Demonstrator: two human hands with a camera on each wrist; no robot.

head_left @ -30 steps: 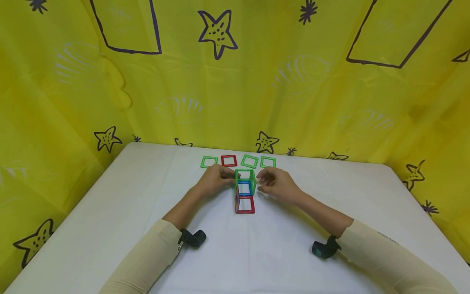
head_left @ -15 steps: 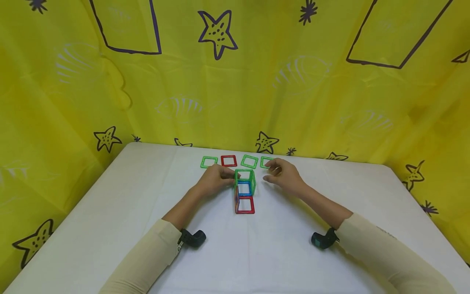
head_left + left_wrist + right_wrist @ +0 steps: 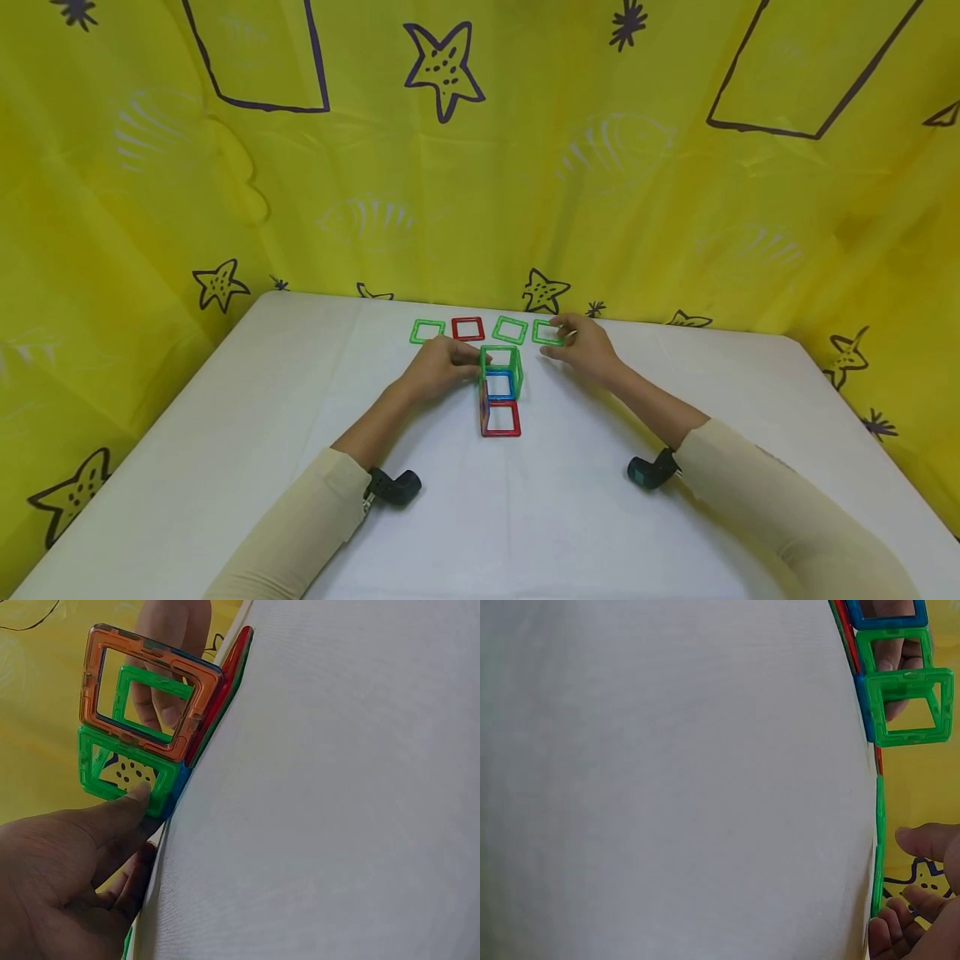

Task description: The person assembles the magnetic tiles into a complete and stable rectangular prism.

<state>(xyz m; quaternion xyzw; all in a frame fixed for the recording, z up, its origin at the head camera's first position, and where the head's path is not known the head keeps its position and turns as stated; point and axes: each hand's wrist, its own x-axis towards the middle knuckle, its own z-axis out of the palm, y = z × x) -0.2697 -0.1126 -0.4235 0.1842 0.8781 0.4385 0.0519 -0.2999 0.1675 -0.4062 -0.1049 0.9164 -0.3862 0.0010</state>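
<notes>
Square magnetic tiles form a small structure on the table. Flat at its base lie a blue tile (image 3: 500, 398) and a red tile (image 3: 501, 433). Green tiles (image 3: 519, 375) stand upright around the blue one, and an orange tile (image 3: 91, 675) stands along the red one's left side. My left hand (image 3: 437, 367) holds the structure's left green tile (image 3: 88, 761), thumb on its outer face. At the back right, my right hand (image 3: 588, 346) reaches over a loose green tile (image 3: 536, 332), its thumb and fingers spread apart at the tile's right part.
Further left in the same back row lie a green tile (image 3: 498, 328), a red tile (image 3: 468, 337) and another green tile (image 3: 415, 331). A white cloth covers the table (image 3: 450, 533). Behind it hangs a yellow patterned curtain (image 3: 495, 167).
My right hand has moved from beside the structure back and to the right, to the rightmost loose green tile. The left hand and the structure have stayed in place.
</notes>
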